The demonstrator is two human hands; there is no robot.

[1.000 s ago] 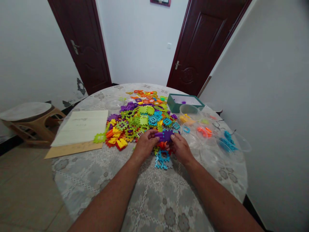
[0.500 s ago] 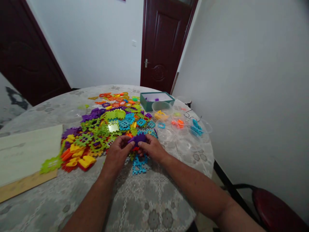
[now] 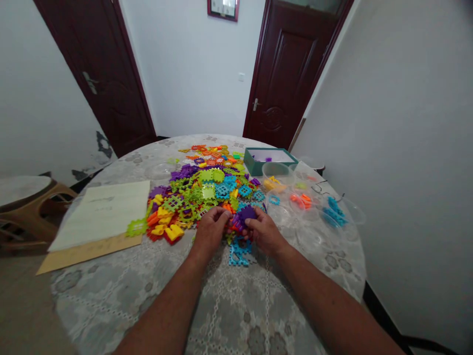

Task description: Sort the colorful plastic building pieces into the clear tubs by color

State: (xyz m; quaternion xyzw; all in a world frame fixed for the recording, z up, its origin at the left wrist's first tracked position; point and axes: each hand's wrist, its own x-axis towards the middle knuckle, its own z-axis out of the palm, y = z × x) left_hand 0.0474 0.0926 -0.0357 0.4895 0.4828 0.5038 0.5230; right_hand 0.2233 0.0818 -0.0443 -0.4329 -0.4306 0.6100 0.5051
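Note:
My right hand (image 3: 265, 230) grips a dark purple toothed building piece (image 3: 247, 213), its thumb lying across the near face. Beneath that piece shows a brighter purple part (image 3: 237, 222); whether the two are joined is unclear. Just to the left, my left hand (image 3: 211, 228) has thumb and forefinger pinched together near the purple parts. What sits in that pinch, if anything, is hidden. Blue interlocking pieces (image 3: 239, 252) lie on the tablecloth below the hands. A heap of green, purple, blue and yellow building pieces (image 3: 192, 197) spreads behind and left of them.
Clear plastic tubs (image 3: 277, 172) with sorted pieces stand at right, some holding orange pieces (image 3: 301, 200) and blue pieces (image 3: 334, 212). A green box (image 3: 254, 166) sits behind them. Paper sheets (image 3: 107, 209) lie on the left; a stool (image 3: 37, 212) stands beyond the table edge.
The view has swung left and up. My left hand has come off the dark purple piece, which both hands held before; the right hand still holds it, turned more upright.

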